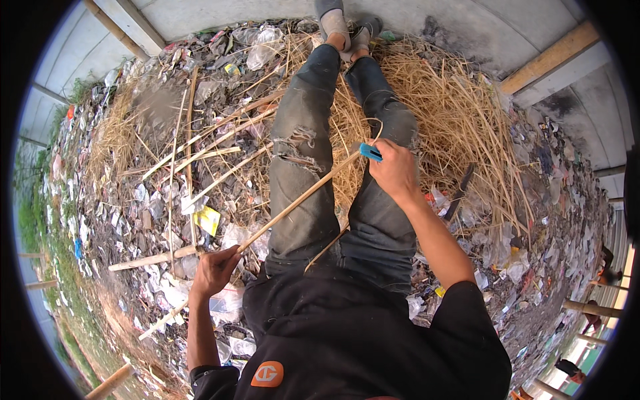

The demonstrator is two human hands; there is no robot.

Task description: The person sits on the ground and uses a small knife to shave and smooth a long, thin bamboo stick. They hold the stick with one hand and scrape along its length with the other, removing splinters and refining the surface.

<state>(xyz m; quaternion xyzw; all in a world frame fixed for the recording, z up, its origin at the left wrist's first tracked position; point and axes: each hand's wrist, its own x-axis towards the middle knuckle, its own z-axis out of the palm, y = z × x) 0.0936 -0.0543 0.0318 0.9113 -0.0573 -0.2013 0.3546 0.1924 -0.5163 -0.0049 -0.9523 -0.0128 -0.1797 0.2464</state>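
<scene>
A long, thin bamboo strip (pixel 300 201) lies slantwise across my outstretched legs. My left hand (pixel 215 272) is closed around its lower part, beside my left hip, and a pale end sticks out beyond the fist. My right hand (pixel 395 168) grips a blue utility knife (pixel 371 153) above my right knee. The knife meets the strip near its upper end; its blade is too small to make out. A thin curled shaving (pixel 377 124) rises beside the right fingers. Another narrow sliver (pixel 327 249) rests on my lap.
A large heap of straw-coloured shavings (pixel 460 127) spreads under and right of my legs. Several bamboo strips (pixel 213 139) lie to the left, with a thicker bamboo piece (pixel 153 259). Plastic litter covers the ground. A dark blade-like object (pixel 460 193) lies right; a concrete wall (pixel 440 33) stands beyond my feet.
</scene>
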